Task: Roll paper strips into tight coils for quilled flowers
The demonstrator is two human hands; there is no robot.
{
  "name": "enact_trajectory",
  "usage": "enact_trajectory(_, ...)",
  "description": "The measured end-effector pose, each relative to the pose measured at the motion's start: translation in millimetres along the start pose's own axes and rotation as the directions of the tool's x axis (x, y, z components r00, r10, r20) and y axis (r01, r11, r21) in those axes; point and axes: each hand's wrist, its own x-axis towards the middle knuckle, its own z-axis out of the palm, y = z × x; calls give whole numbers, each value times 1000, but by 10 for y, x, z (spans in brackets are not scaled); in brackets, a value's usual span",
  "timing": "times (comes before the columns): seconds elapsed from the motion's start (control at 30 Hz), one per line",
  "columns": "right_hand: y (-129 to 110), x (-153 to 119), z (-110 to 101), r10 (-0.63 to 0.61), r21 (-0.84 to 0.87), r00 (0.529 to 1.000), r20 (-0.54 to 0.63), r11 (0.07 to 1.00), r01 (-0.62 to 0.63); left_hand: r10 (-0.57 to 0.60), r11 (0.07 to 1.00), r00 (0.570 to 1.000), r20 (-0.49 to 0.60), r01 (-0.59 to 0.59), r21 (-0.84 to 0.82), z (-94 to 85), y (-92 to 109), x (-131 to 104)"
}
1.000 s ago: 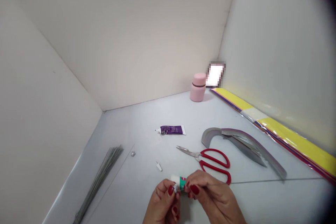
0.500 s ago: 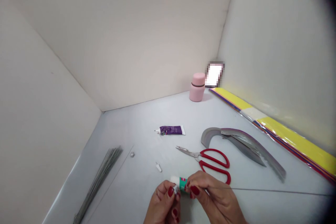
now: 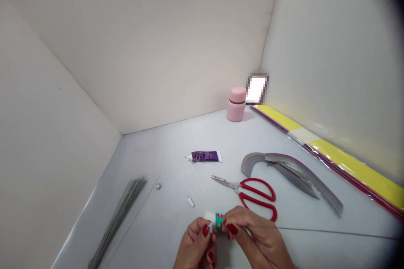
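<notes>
Neatly, the left hand pinches a small silver piece, the right hand a thin grey wire. Lettering on the purple squeeze tube is illegible.

1. At the back of your table, a pink bottle stands upright.
2. Just beside it, you see a pixelated screen.
3. Along your right wall lies a yellow pack.
</notes>
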Motion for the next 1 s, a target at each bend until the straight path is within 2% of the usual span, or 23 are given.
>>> enact_trajectory(0.33, -4, -4, -6, -31, -11, 999, -10, 999, 31, -10, 1000, 1000, -3, 10, 4, -6, 4, 24)
enact_trajectory(0.57, -16, 22, -4, -100, -77, 995, 9, 992, 101, -8, 1000, 1000, -20, 9, 18, 6, 14, 12)
enact_trajectory(1.0, 1, 1, -9, -84, -92, 996, 3, 992, 84, -41, 998, 999, -28, 42, 45, 19, 22, 3)
